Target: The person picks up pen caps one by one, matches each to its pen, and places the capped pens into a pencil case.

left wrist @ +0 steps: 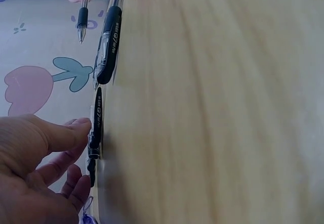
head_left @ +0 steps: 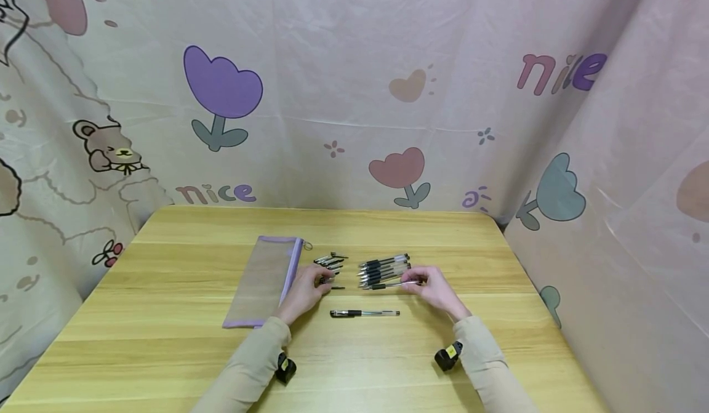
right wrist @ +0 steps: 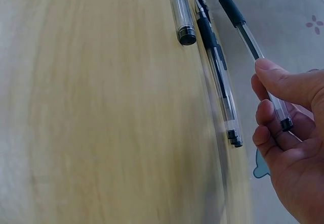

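Pinched in my right grip (head_left: 432, 285) is an uncapped gel pen (head_left: 379, 287), held toward its rear end on the near side of a row of other uncapped pens (head_left: 378, 272) on the table (head_left: 454, 247); from the head view I judge the careful part is lining it up with that row without nudging it. My left grip (head_left: 306, 285) is at the pen caps (head_left: 330, 261), beside the purple-trimmed mesh pouch (head_left: 257, 280), with a capped gel pen (head_left: 364, 313) nearer me. In the left wrist view my thumb and fingers sit close by a black Q7 cap (left wrist: 97, 118), but I cannot tell whether they pinch it or merely rest beside it; a light touch should suit something so small and likely to roll. In the right wrist view the held pen stands apart from the row, slanting, with thumb and fingers closed round its clear barrel; I'd hold it lightly, level the barrel first, and let the bare metal tip meet nothing, since a bump there could mark the table.
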The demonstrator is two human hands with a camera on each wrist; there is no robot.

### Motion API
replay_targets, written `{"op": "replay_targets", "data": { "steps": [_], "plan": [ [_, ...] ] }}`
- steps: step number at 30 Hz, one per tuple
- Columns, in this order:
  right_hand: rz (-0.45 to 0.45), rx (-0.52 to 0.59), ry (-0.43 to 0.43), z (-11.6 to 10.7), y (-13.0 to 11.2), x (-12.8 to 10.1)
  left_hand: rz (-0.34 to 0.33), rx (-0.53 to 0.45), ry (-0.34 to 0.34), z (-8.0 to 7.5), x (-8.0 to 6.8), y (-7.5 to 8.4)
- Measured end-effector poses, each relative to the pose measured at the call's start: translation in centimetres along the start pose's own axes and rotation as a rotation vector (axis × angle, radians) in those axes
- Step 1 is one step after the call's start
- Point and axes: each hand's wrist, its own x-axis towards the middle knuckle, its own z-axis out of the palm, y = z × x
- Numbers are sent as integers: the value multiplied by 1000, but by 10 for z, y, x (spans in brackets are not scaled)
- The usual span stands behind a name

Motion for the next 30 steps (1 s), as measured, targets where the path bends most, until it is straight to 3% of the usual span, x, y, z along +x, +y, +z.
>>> {"op": "replay_targets", "data": {
  "steps": [13,23,30],
  "plan": [
    [4,4,-5,0,0,-1,-1,39,-2,1,3,-2],
    [10,-11,5,1,0,-1,21,44,35,2,6,-5],
    [11,-6,6,1,2,-1,34,47,10,1,6,-6]
  ]
}}
